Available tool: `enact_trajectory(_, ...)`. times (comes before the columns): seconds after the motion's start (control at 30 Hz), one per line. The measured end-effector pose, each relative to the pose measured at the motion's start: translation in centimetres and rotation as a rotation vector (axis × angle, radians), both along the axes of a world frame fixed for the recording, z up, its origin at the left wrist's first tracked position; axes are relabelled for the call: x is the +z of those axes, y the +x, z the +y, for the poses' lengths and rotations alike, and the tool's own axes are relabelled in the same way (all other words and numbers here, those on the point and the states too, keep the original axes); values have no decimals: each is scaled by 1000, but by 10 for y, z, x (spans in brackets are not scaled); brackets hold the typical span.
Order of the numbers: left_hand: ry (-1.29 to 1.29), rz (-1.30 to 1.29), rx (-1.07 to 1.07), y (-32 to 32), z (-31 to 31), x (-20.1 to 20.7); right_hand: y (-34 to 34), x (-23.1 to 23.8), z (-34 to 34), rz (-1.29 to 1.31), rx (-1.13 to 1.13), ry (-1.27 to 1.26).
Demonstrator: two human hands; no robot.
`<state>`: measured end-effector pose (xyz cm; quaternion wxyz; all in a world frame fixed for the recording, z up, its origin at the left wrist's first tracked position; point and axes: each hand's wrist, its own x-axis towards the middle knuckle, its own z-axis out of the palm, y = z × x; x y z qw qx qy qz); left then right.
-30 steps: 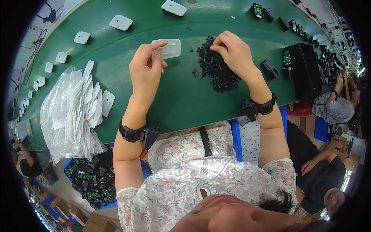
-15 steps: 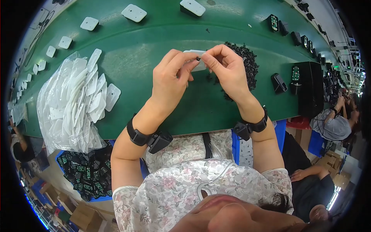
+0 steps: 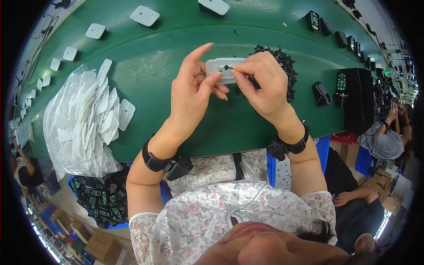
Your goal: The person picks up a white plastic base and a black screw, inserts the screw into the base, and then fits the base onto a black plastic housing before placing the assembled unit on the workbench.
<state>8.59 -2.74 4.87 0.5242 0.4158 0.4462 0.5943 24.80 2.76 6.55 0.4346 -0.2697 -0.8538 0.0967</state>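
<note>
Between my hands is a white plastic cover with rounded corners, at the middle of the green table. My right hand pinches a small black part with a round head and thin stem and has it over the cover. The part's exact kind is too small to tell. My left hand is open at the cover's left end, index finger raised and the others apart. Its thumb tip overlaps the cover; whether it presses on it I cannot tell. A pile of small black parts lies just beyond my right hand.
To the left lies a clear bag of white covers. Several white-topped pieces line the far side. At the right are a black housing and a black box. Below the left edge, a blue bin holds circuit boards.
My hands have parted a little. The left fingers have let go of the small black part and spread; the right hand now holds it above the cover, which shows more fully.
</note>
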Motion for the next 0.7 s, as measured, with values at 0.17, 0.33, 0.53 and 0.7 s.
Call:
enact_trajectory(0.17, -40, -130, -44, -3, -1, -5, -1, -2, -8, 34, 12, -358)
enact_trajectory(0.33, 15, -51, -46, 0, -2, -8, -4, -3, -11, 83, -39, -515)
enact_trajectory(0.53, 171, 39, 49, 4, -2, -9, -13, -12, -15, 409, 105, -815)
enact_trajectory(0.7, 260, 246, 86, -2, -2, -9, -13, -7, -15, 27, -58, -336)
